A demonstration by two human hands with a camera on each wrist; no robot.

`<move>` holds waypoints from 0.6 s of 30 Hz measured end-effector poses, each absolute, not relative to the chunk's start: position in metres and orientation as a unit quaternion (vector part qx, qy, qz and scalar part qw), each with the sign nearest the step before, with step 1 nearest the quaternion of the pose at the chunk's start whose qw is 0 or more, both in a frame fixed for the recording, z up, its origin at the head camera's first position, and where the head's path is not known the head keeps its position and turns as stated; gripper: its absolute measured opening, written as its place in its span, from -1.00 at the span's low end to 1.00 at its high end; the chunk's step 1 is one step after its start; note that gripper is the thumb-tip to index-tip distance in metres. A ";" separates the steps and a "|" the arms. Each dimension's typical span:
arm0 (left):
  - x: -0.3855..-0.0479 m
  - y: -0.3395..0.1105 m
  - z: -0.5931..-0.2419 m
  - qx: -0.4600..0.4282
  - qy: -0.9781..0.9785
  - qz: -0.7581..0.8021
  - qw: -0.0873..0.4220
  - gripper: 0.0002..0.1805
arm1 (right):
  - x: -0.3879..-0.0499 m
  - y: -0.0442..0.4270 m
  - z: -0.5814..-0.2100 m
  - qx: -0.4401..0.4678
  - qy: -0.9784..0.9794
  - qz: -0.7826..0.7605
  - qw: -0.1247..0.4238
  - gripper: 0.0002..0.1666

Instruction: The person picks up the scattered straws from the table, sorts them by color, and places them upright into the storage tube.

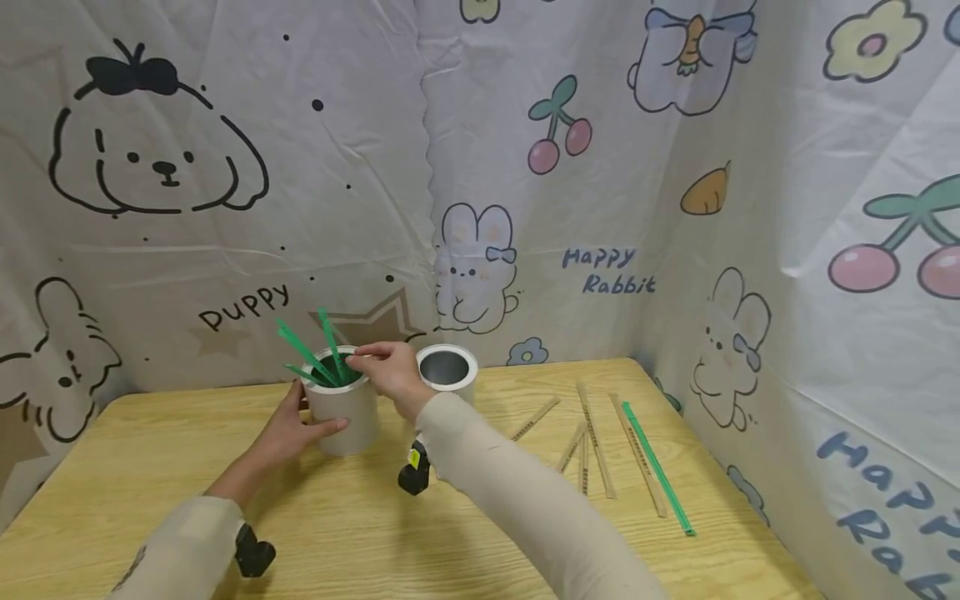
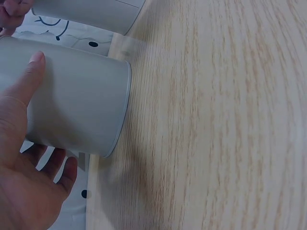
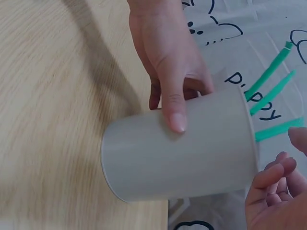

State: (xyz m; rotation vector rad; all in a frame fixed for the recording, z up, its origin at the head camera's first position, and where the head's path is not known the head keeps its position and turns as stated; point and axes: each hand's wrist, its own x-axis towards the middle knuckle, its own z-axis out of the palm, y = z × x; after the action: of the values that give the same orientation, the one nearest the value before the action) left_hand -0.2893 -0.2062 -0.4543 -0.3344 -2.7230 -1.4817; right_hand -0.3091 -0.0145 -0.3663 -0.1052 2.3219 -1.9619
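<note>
My left hand [image 1: 288,429] grips the side of an off-white cylindrical canister [image 1: 345,421], which stands upright on the table. In the left wrist view the thumb lies along the canister wall [image 2: 81,100], with the other fingers round its far side. Three narrow green sticks [image 1: 298,343] lean in the canister and poke out above its rim. At the rim's right side is my right hand [image 1: 393,375]. In the right wrist view its fingers [image 3: 271,177] are loosely bent beside the green sticks [image 3: 276,91], and I see nothing pinched between thumb and fingers.
A second off-white canister [image 1: 465,393] stands just right of the first, behind my right wrist. Several brown sticks [image 1: 596,442] with dark print lie scattered on the table's right side. One green stick [image 1: 660,471] lies at their right. A printed cloth [image 1: 360,208] hangs behind the table.
</note>
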 end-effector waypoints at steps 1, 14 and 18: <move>-0.289 -0.206 -0.454 -0.106 -0.874 -0.474 0.010 0.09 | -0.309 -0.012 -0.365 -0.040 0.765 -0.641 0.051 -0.73; -0.292 -0.209 -0.457 -0.114 -0.872 -0.476 0.023 0.07 | -0.300 0.044 -0.343 -0.137 0.758 -0.634 0.070 -0.65; -0.291 -0.208 -0.458 -0.110 -0.873 -0.474 0.018 0.08 | -0.297 0.063 -0.340 -0.150 0.764 -0.624 0.066 -0.66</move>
State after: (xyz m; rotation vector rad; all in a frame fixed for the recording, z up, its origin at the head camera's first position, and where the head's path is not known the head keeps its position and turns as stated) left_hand -0.2915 -0.2076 -0.4575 -0.3432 -2.7134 -1.4726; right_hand -0.2971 0.0627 -0.3404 -0.4522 2.3050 -1.8826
